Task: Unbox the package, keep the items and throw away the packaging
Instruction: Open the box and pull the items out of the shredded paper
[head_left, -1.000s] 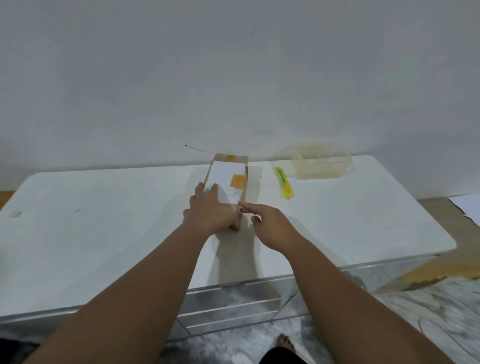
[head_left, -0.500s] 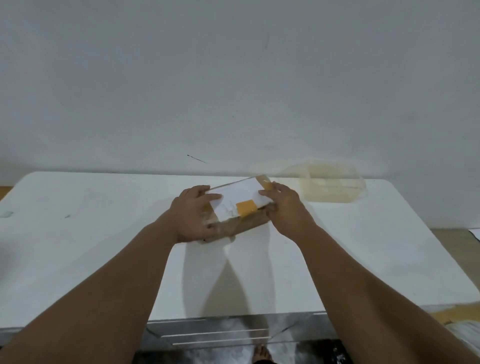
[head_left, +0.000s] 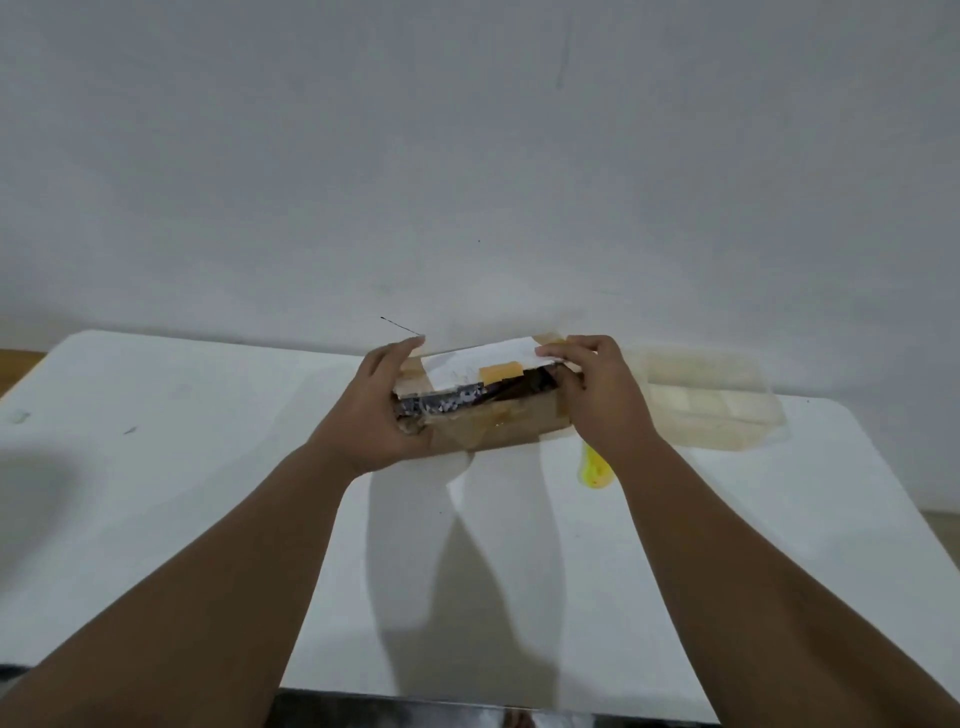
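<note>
A second ago the cardboard box (head_left: 498, 415) lay end-on on the tabletop (head_left: 208, 493) under my left hand (head_left: 379, 415). Now it is turned crosswise in the middle of the frame and seems to be lifted clear of the surface. My left hand is curled round its left end. My right hand (head_left: 597, 395) grips the right end, fingers over the edge of the top flap.

That flap has come up along the near side, and something dark and speckled shows in the gap, so I judge the seal is already broken and the contents are almost within reach.

The box is brown and crumpled, glossy with clear tape on its front. It has a white label (head_left: 483, 358) and an orange patch (head_left: 501, 371) on top. The yellow cutter (head_left: 595, 470) lies just below my right wrist, and the clear tub (head_left: 717, 410) stands at the right.
</note>
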